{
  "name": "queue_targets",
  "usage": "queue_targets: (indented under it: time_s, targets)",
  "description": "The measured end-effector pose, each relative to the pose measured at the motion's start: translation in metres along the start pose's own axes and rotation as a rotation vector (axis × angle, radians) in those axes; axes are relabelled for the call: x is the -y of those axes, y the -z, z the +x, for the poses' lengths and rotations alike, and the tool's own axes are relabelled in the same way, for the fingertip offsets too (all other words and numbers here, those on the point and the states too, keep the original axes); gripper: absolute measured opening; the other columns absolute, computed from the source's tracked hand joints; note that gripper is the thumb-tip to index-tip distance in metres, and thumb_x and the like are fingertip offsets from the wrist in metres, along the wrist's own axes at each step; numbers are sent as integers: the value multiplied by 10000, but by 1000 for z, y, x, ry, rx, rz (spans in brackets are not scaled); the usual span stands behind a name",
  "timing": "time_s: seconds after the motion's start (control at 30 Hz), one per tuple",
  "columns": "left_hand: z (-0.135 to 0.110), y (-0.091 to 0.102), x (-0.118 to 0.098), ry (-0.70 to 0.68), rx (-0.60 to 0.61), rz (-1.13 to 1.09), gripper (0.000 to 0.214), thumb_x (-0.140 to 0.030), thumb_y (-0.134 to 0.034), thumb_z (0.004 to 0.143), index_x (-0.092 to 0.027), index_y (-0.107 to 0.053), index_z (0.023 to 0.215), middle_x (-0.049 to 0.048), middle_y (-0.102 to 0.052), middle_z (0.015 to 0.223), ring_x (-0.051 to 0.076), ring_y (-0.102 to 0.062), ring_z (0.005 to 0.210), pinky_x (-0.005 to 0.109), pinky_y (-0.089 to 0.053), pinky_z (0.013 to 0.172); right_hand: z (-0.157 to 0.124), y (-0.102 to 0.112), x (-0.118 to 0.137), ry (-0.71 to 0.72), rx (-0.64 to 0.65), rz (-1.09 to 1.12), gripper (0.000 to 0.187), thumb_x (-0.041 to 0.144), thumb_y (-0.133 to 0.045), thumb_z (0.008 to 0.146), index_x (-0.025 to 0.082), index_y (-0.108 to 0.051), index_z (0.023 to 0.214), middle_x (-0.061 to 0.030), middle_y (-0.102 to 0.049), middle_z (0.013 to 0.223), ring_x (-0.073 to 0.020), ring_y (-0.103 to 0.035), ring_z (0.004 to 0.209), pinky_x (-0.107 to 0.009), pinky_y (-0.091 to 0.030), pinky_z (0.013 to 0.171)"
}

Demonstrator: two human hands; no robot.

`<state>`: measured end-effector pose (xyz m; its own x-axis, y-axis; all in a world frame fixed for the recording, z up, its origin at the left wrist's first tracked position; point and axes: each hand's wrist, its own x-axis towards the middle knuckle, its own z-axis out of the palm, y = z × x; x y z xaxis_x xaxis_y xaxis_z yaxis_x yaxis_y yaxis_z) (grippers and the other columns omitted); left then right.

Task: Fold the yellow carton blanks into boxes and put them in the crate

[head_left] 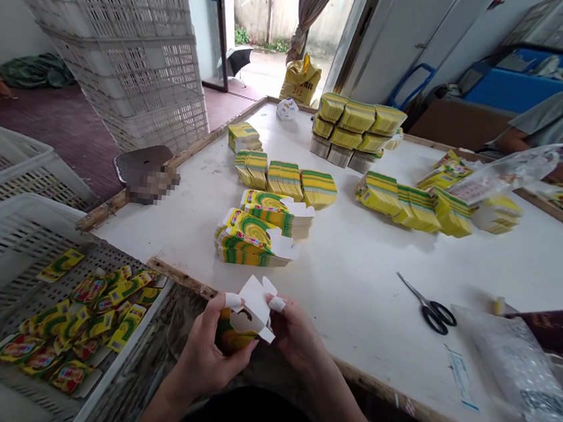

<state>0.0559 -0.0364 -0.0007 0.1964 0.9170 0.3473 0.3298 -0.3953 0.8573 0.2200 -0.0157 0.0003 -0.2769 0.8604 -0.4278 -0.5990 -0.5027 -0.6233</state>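
White table [351,265], wood-edged; open doorway [270,35] beyond its far edge. At near edge: left hand [209,348], fingers [240,360] clamped round yellow-green carton [232,339]; right hand [299,334] pinching its white flap [254,297].

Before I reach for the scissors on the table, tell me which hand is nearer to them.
Right. The right hand, at the open carton, is left of the scissors; the left hand, holding the carton, is farther left.

The left hand [212,341] curls around its grip, thumb on the near side, a white-wrapped fingertip [234,301] on the far side. Just right of that grip, the right hand [299,334] bends its fingers inward, one tip also wrapped. Both bare forearms [349,403] slant toward the grip.
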Motion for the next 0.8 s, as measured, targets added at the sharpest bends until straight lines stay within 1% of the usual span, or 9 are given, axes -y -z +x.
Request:
queue_targets:
  time_s: [0.1, 0.2, 0.33, 0.43, 0.57, 0.73, 0.8]
  targets:
    - [-1, 1, 0, -14, 1, -8, 568, -160, -704, 730, -270, -416, 1207, 7, -600, 1042, 112, -636, 866, 167, -528, 770, -5, -2, 2, 4, -31, 19, 339, 425, -823, 612, 160, -611, 603, 49, -558, 438, -62, -440, 370, -171, -384, 376]
    - [-3, 2, 0, -32, 3, -11, 555, -166, -699, 741, -268, -415, 1207, 24, -588, 1099, 124, -633, 939, 184, -525, 826, -10, -1, 5, 13, -37, 12, 339, 404, -852, 593, 148, -630, 610, 38, -584, 448, -54, -461, 368, -160, -391, 389]
    - [-5, 2, 0, -60, 15, 17, 557, -177, -695, 748, -262, -414, 1220, 40, -598, 1131, 132, -639, 971, 192, -521, 848, -17, 0, 8, 35, -27, -22, 345, 417, -850, 621, 134, -653, 634, 29, -585, 452, -56, -475, 369, -161, -381, 392]
    - [-7, 2, 0, -52, 29, 37, 563, -191, -703, 745, -260, -419, 1225, 54, -604, 1160, 149, -642, 999, 216, -525, 863, -22, 0, 11, 89, -3, -79, 342, 425, -843, 653, 126, -686, 707, 30, -592, 499, -55, -490, 418, -161, -398, 433]
    - [-8, 1, 0, -49, 21, 50, 562, -203, -703, 744, -255, -419, 1227, 59, -618, 1120, 169, -656, 957, 251, -550, 816, -27, -3, 16, 150, 5, -166, 343, 427, -848, 648, 144, -681, 744, 29, -609, 588, -69, -508, 479, -194, -446, 499]
    - [-6, 2, -1, -47, 38, 90, 538, -211, -694, 755, -258, -416, 1214, 51, -633, 1055, 174, -665, 887, 265, -562, 750, -28, -4, 20, 225, 22, -291, 311, 379, -826, 676, 160, -648, 808, 16, -634, 702, -95, -524, 567, -210, -442, 539]
    - [-4, 2, -2, -57, 58, 102, 531, -210, -692, 758, -261, -414, 1208, 51, -639, 1063, 172, -667, 885, 255, -560, 738, -29, -4, 20, 256, 11, -367, 279, 330, -808, 684, 172, -612, 805, 26, -608, 704, -102, -512, 589, -212, -423, 547]
